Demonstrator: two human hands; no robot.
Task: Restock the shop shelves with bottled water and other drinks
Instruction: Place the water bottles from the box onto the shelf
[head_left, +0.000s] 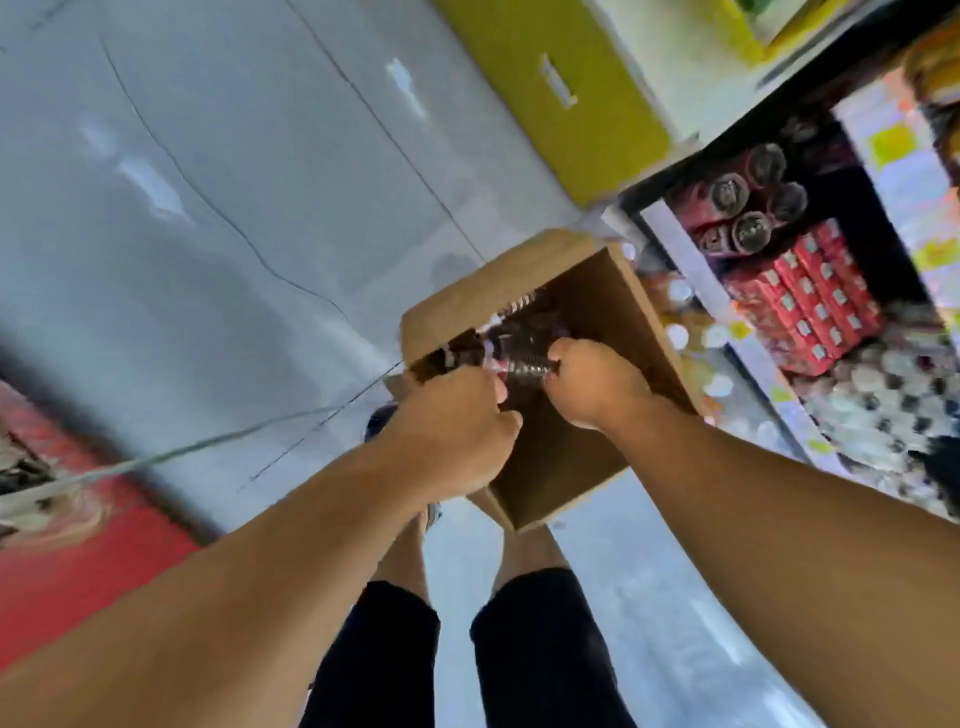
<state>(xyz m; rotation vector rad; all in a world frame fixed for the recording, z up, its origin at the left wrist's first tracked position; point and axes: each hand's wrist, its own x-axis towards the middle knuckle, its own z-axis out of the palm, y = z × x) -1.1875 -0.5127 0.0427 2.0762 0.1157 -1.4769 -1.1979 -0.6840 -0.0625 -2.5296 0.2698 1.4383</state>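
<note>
An open brown cardboard box (608, 312) stands on the grey floor in front of my feet, beside the shelf. Inside lie dark drink bottles (514, 348) with ridged necks, blurred by motion. My left hand (457, 421) reaches into the box's left side, fingers curled round a bottle. My right hand (592, 384) is curled round the ridged neck of a bottle near the box's middle. Much of the box's contents is hidden by my hands.
The shop shelf (701, 280) on the right holds red cartons (810, 296), dark round-topped cans (748, 202) and several bottle caps lower down. A yellow box (561, 83) stands at the top. A red object (78, 525) lies at left. A thin cable (218, 441) crosses the floor.
</note>
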